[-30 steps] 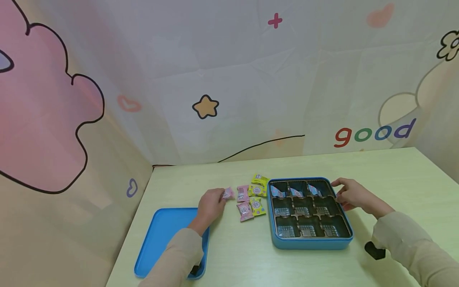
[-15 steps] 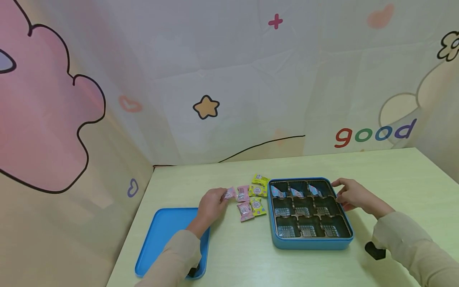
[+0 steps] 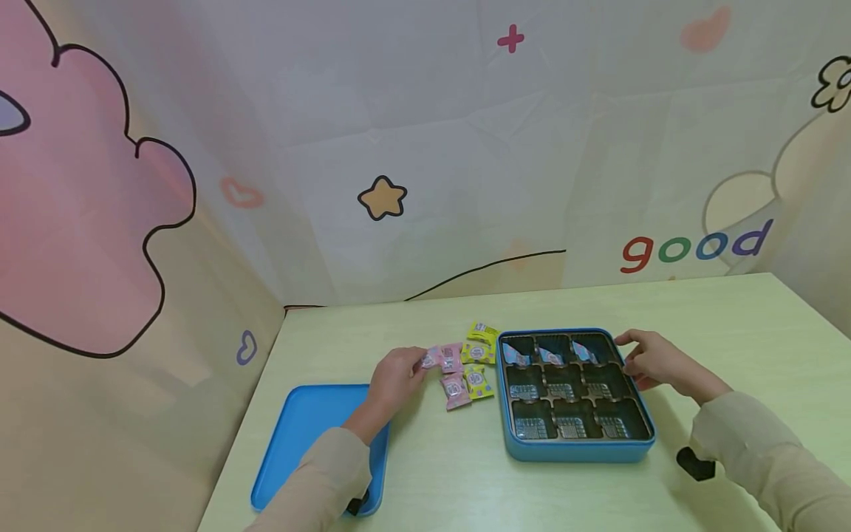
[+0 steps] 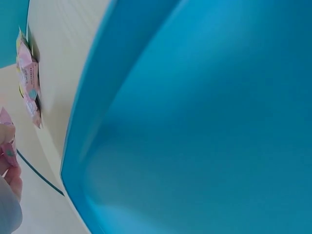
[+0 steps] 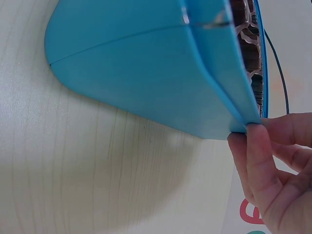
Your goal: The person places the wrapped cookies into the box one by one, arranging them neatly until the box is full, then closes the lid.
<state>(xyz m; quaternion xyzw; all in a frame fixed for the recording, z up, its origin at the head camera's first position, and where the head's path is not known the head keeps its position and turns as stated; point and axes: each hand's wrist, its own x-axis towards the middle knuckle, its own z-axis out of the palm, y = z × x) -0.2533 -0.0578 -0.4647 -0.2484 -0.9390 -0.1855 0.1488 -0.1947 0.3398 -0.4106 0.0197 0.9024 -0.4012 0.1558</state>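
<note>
My left hand [image 3: 397, 378] pinches a small pink wrapped candy [image 3: 431, 358] between thumb and fingers, right at the left side of a group of candies. That group has pink candies [image 3: 455, 391] and yellow candies [image 3: 477, 382] lying flat on the table. To their right stands an open blue tin [image 3: 572, 451] with a dark divided insert; blue-and-pink wrapped candies [image 3: 550, 357] lie in its back three compartments. My right hand [image 3: 661, 363] holds the tin near its back right corner, thumb and fingertips at the rim in the right wrist view.
A blue lid [image 3: 312, 425] lies on the table at the left, under my left forearm, and fills most of the left wrist view. Behind the pale table [image 3: 439, 473] hangs a printed cloth backdrop [image 3: 465, 185].
My left hand has shifted slightly right with the pink candy, bringing it up against the other candies. The right hand and the tin have stayed in place.
</note>
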